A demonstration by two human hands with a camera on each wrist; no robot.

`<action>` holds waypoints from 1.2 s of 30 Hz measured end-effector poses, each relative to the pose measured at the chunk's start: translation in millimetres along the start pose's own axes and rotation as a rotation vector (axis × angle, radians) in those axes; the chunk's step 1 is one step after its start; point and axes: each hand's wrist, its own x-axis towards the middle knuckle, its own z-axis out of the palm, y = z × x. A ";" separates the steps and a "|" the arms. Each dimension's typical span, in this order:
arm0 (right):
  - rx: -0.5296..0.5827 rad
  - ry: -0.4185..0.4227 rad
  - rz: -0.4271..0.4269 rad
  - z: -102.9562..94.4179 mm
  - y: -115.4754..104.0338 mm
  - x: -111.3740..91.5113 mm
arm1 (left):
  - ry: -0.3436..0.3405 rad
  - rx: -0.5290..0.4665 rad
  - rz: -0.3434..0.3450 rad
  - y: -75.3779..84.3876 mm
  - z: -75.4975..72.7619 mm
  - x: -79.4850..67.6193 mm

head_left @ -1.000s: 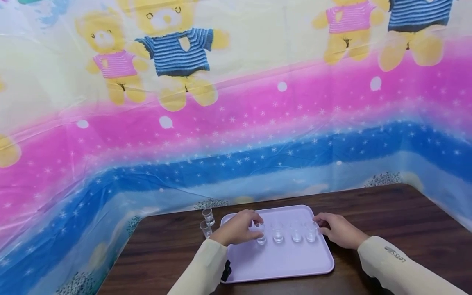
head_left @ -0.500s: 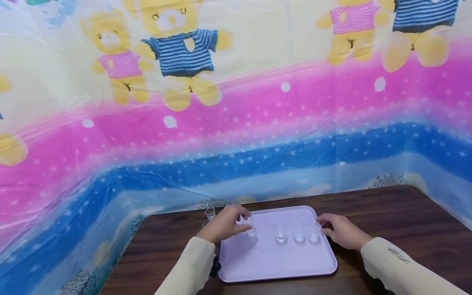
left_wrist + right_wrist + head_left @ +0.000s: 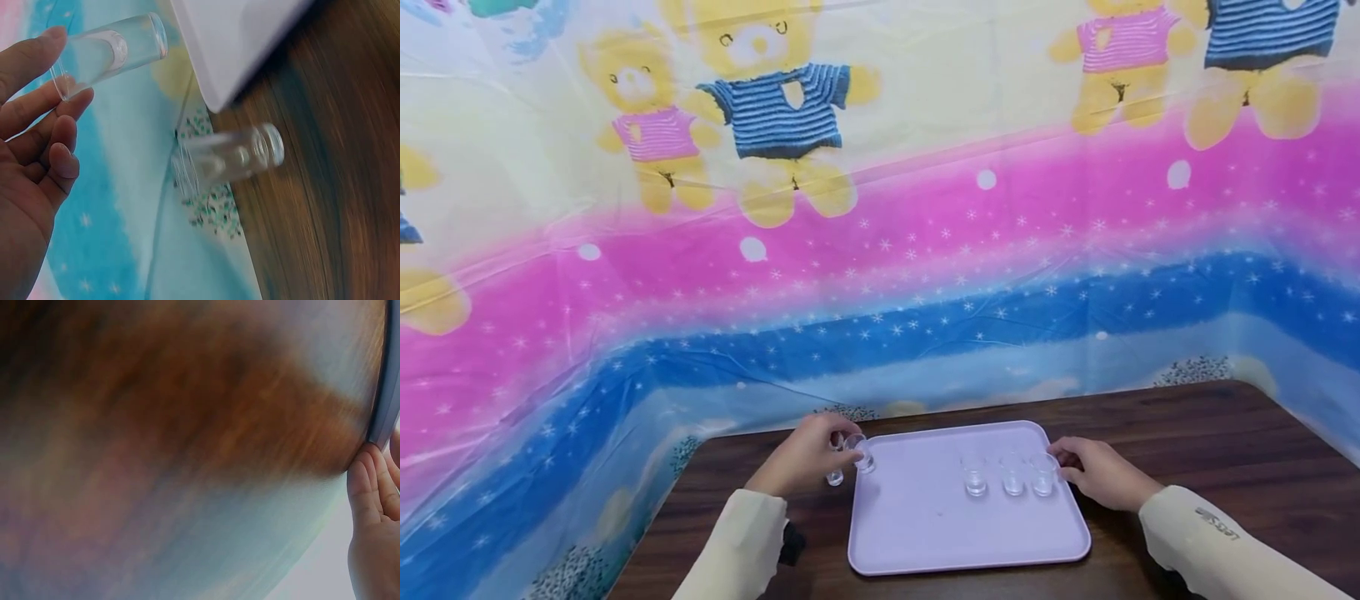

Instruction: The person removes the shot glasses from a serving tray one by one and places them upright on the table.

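Observation:
My left hand (image 3: 801, 458) pinches a clear shot glass (image 3: 863, 460) between thumb and fingers, over the tray's left back corner. In the left wrist view that glass (image 3: 128, 50) is held near its rim, apart from a second shot glass (image 3: 228, 156) on the wooden table. The head view shows the base of a shot glass (image 3: 835, 477) beside the tray, partly behind my fingers. Three more shot glasses (image 3: 1013, 482) stand in a row on the right part of the pale lilac tray (image 3: 955, 533). My right hand (image 3: 1097, 473) grips the tray's right rim, its fingertips (image 3: 359, 478) against the edge.
The tray lies on a dark wooden table (image 3: 1195, 442). Behind it hangs a cloth (image 3: 925, 250) printed with teddy bears and pink and blue bands. A black band (image 3: 792, 543) shows at my left sleeve.
My left hand has lifted a shot glass from the row on the tray and carried it left to the tray's left edge. My right hand stays at the right rim.

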 end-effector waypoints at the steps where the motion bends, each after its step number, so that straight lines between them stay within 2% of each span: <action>1: 0.004 0.002 0.008 0.0 -0.3 0.0 | 0.011 0.004 -0.002 -2.4 -1.6 -2.9; 7: 0.006 -0.002 0.005 -0.2 -0.5 -0.5 | 0.043 0.051 -0.004 -18.3 -8.1 -20.2; 13: 0.009 0.000 0.002 -1.2 -1.0 -0.8 | -0.005 0.060 -0.029 -30.7 -8.5 -30.8; 29: 0.013 -0.002 0.018 -0.1 -0.8 -0.3 | -0.084 0.028 -0.093 -40.3 4.1 -29.8; 36: 0.009 -0.005 -0.006 -0.8 -0.4 -0.8 | -0.109 0.011 -0.131 -41.8 7.6 -27.6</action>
